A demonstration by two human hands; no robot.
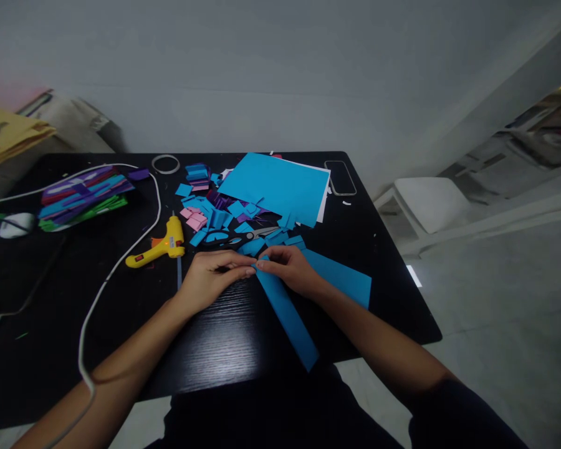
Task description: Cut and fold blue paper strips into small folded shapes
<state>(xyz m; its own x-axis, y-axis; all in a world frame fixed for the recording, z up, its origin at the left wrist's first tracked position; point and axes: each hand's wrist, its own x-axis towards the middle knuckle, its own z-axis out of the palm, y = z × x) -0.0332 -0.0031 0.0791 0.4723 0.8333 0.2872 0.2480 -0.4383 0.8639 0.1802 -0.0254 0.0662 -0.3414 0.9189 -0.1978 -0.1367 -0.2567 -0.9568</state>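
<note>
- Now, a black table (224, 349) against a pale wall (262, 118), white stool (430, 202) off right.
- Left hand (215, 274) and right hand (292, 268) meet mid-table, fingertips pinching the far end of a blue strip (287, 315).
- Blue strip slants toward the near edge, black table showing either side.
- Phone (340, 178) by the right edge.

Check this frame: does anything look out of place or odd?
Yes: the white cord crosses the left forearm, where it might snag. Also, the scissors lie among loose blue paper pieces, easy to overlook. Nothing looks clearly damaged.
</note>
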